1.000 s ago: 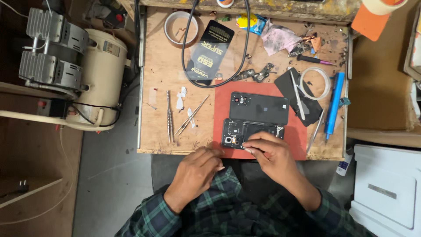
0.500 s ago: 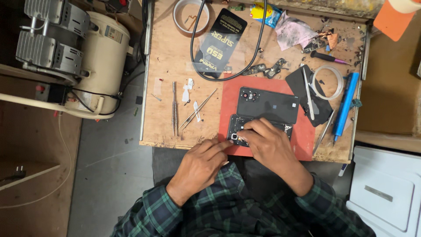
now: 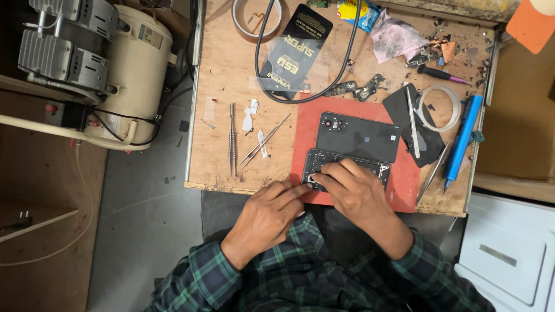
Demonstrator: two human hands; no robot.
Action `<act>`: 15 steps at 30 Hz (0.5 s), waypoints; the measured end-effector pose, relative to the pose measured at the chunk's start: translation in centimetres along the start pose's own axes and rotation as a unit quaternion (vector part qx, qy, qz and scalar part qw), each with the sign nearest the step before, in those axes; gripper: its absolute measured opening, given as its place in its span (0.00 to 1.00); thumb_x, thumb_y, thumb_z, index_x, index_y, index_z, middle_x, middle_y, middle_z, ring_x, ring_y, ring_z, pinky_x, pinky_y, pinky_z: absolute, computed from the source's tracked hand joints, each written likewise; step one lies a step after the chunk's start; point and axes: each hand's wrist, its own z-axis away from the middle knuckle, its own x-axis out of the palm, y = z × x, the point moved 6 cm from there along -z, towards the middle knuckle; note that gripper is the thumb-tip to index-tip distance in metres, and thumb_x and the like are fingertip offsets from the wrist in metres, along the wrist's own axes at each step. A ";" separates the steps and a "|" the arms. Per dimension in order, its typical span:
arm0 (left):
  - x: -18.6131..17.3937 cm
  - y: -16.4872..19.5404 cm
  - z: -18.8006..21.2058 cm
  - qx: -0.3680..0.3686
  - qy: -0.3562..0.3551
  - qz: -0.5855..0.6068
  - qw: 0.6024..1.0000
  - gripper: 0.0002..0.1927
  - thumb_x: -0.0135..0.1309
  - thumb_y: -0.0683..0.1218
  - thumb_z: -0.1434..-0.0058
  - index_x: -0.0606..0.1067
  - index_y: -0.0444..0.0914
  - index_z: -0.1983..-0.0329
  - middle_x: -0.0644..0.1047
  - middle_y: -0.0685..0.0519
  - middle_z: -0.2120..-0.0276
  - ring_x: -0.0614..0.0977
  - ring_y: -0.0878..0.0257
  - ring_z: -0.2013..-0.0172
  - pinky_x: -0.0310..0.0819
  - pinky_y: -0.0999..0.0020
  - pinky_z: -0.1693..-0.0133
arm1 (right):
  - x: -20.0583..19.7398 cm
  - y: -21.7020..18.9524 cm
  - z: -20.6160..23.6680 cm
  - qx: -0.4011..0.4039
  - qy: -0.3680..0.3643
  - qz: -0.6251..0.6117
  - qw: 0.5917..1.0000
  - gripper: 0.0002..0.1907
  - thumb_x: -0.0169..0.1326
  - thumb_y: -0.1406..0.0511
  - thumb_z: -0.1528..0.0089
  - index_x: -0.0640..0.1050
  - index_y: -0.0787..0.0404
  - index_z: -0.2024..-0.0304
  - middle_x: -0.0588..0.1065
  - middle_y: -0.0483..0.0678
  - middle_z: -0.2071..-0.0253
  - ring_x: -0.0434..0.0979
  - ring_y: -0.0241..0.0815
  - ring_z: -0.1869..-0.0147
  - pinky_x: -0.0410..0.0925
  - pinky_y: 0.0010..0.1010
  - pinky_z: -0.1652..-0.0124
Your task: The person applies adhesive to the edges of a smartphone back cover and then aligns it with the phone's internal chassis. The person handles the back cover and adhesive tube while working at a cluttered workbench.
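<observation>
An opened black phone body [image 3: 370, 166] lies on a red mat [image 3: 407, 179] at the near edge of a wooden bench [image 3: 219, 167]. Its black back cover [image 3: 358, 137] rests just beyond it. My right hand [image 3: 352, 193] lies over the phone body, fingers curled on its left end. My left hand [image 3: 267, 216] meets it from the left, fingertips pinching a small pale part [image 3: 309, 180] at the phone's left end. What either hand holds beyond that is too small to tell.
Two tweezers [image 3: 232, 147] and a thin probe [image 3: 265, 140] lie left of the mat. A blue pen-shaped tool [image 3: 462, 138], a tape ring [image 3: 440, 108] and a black pad sit right. A black packet [image 3: 296, 49], looped cable and scraps lie farther back. A cream machine [image 3: 124, 75] stands left.
The view has shifted, so the bench sits further right in the frame. Both hands have stayed together at the phone's left end, with the fingers working slightly.
</observation>
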 end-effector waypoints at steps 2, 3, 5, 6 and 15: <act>-0.1 0.0 0.1 0.000 0.004 0.005 1.000 0.08 0.58 0.41 0.45 0.79 0.36 0.61 0.78 0.51 0.44 0.77 0.54 0.45 0.73 0.59 0.48 | 0.0 0.0 0.0 0.002 -0.004 0.000 1.000 0.15 0.61 0.74 0.49 0.84 0.61 0.59 0.76 0.44 0.60 0.76 0.41 0.57 0.73 0.31 0.65; -0.2 0.0 0.1 0.001 0.007 0.007 1.000 0.09 0.58 0.41 0.45 0.80 0.36 0.60 0.78 0.51 0.44 0.77 0.54 0.45 0.73 0.59 0.47 | 0.1 0.0 0.0 0.002 -0.006 0.000 1.000 0.15 0.61 0.74 0.49 0.84 0.61 0.59 0.76 0.44 0.60 0.76 0.41 0.57 0.73 0.31 0.64; -0.1 0.0 0.1 -0.001 0.002 0.008 1.000 0.08 0.59 0.41 0.45 0.79 0.36 0.62 0.78 0.51 0.44 0.77 0.54 0.45 0.73 0.59 0.47 | 0.1 0.0 0.0 0.002 -0.009 0.003 1.000 0.15 0.61 0.73 0.49 0.84 0.60 0.59 0.77 0.43 0.59 0.76 0.41 0.57 0.73 0.31 0.64; -0.1 0.0 0.0 -0.003 -0.001 0.009 1.000 0.07 0.59 0.42 0.45 0.79 0.36 0.63 0.79 0.51 0.45 0.77 0.54 0.45 0.73 0.59 0.48 | 0.2 0.0 0.0 0.002 -0.010 0.004 1.000 0.15 0.61 0.73 0.49 0.84 0.60 0.59 0.77 0.43 0.59 0.76 0.41 0.57 0.73 0.31 0.64; -0.2 0.0 -0.1 -0.001 0.001 0.014 1.000 0.10 0.59 0.42 0.44 0.79 0.35 0.59 0.78 0.51 0.44 0.77 0.53 0.45 0.73 0.58 0.48 | 0.2 0.0 0.1 0.000 -0.013 0.002 1.000 0.16 0.60 0.73 0.49 0.84 0.60 0.57 0.77 0.43 0.58 0.76 0.41 0.56 0.73 0.32 0.63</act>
